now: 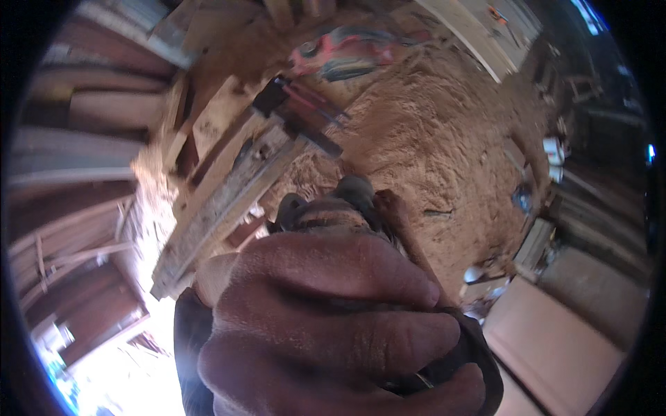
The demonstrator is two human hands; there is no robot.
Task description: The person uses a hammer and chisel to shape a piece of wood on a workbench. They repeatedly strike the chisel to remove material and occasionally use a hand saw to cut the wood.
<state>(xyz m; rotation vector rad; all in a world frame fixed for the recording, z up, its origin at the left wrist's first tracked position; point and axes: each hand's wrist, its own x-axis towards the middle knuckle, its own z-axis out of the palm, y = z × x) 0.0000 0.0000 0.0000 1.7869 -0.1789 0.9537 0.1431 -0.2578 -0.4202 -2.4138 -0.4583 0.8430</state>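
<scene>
My left hand (333, 326) fills the lower middle, raised very close in the view. Its back shows, and its fingers reach to the right, slightly bent with small gaps between them; the palm side is hidden. Nothing shows held in it. Behind it my right hand (390, 206) is small and blurred, low over the sawdust, its forearm partly covered by the left hand. Beside it is a dark grey rounded thing (355, 188), whose kind I cannot make out. Whether the right hand holds anything does not show.
Sawdust (444, 159) covers the ground. A thick wooden beam (229, 201) lies at left, with a dark metal tool with reddish bars (298, 111) at its far end. A red and dark heap (347, 52) lies beyond. Boards (479, 35) stand far right; a brown panel (548, 333) lies near right.
</scene>
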